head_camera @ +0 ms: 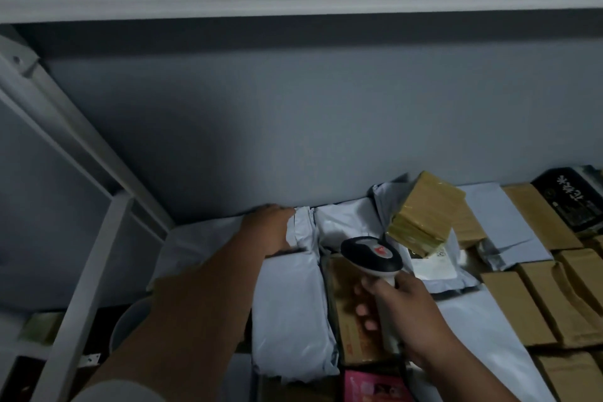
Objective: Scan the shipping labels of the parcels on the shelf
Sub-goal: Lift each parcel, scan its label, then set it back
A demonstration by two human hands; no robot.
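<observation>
At the far left of the shelf (107,231) the left hand (272,228) reaches deep in. It lies on a white poly mailer (303,228) standing against the back wall. Its fingertips are hidden over the bag's top edge, so I cannot tell whether they grip it or only press. If that bag is pulled out fast, the soft mailers packed beside it could slump and cover their labels.

Just right of it, nearer me, the right hand (401,310) is curled round the grip of a barcode scanner (372,254), whose dark head points toward the back of the shelf. No label faces it squarely from where I stand. The one clear shipping label (435,266) lies flat on a grey bag just right of the scanner head, so a trigger pull now may read the wrong parcel or nothing.

Above that label a taped brown parcel (424,212) sits tilted on one corner, leaning on the bags behind. A nudge from either arm would likely tip it onto the label. Further right, cardboard boxes (535,303) lie in rows, labels not visible.
</observation>
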